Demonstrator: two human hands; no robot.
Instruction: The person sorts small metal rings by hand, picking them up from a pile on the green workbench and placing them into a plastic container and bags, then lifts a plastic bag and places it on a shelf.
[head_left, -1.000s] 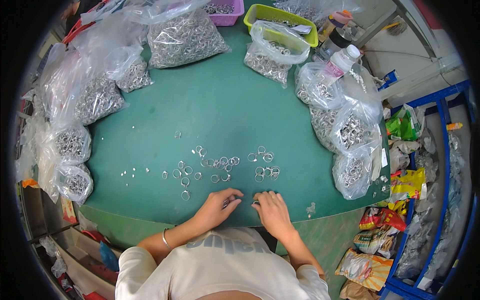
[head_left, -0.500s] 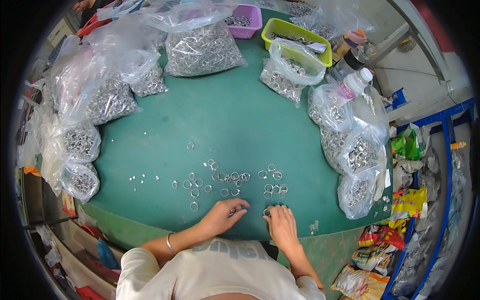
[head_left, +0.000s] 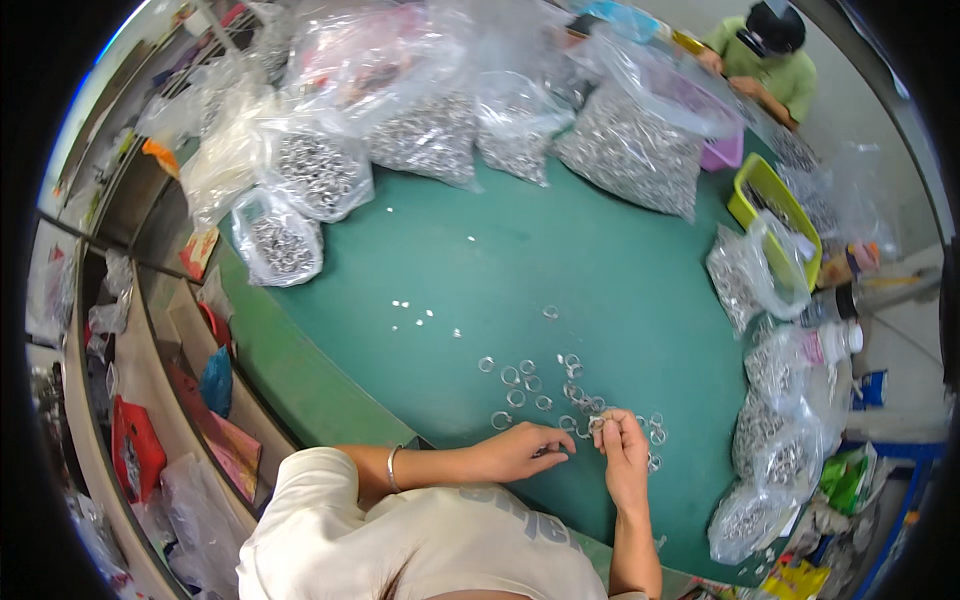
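At far left, shelving point(head_left: 150, 400) beside the table holds red packets and loose plastic, out of the working area. Along the table's point(head_left: 560, 270) far edge, clear bags of metal rings point(head_left: 420, 135) slump open-mouthed, apparently kept as bulk stock within arm's reach. Nearer the person, loose metal rings point(head_left: 530, 385) lie scattered flat on the green surface, spread singly so that each can be picked out. Left hand point(head_left: 520, 452), bracelet on the wrist, rests on the table edge with fingers curled inward toward the other hand; whether they pinch a ring cannot be told. Right hand point(head_left: 622, 450) is raised just beside it, fingertips narrowed upon a small ring point(head_left: 597, 424) held above the scattered ones. Farther right stand a yellow-green tray point(head_left: 775, 205), more filled bags point(head_left: 790, 440) and a plastic bottle point(head_left: 835, 340). At upper right a second person in green point(head_left: 765, 60) works separately.
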